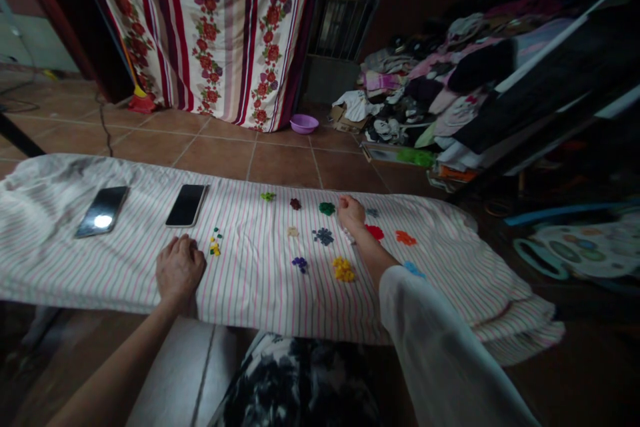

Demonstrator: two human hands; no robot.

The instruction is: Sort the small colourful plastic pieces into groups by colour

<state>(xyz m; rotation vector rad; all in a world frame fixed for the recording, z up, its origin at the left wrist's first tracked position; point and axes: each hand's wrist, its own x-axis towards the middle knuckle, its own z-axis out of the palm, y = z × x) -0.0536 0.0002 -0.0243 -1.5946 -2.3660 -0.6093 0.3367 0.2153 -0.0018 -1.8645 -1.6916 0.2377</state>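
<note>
My right hand (351, 212) is at the right edge of a dark green pile of small pieces (327, 209). Its fingers are drawn together, and anything between them is hidden. White pieces (349, 236) and a red pile (374, 232) lie partly behind that wrist. Palm down on the striped cloth (250, 300), my left hand (180, 267) rests with loosely bent fingers, beside a small mixed group of yellow, green and white pieces (215, 247). Between the hands are dark grey (324, 236), purple (300, 264), yellow (343, 269), beige (293, 231), brown (295, 203) and lime pieces (268, 197).
Two phones, one dark (187, 205) and one reflecting a light (103, 211), lie at the left. Orange (405, 237), blue (414, 269) and grey-blue pieces (373, 212) sit at the right. Beyond the table are a purple basin (304, 123), a flowered curtain (225, 33) and heaped clothes (425, 80).
</note>
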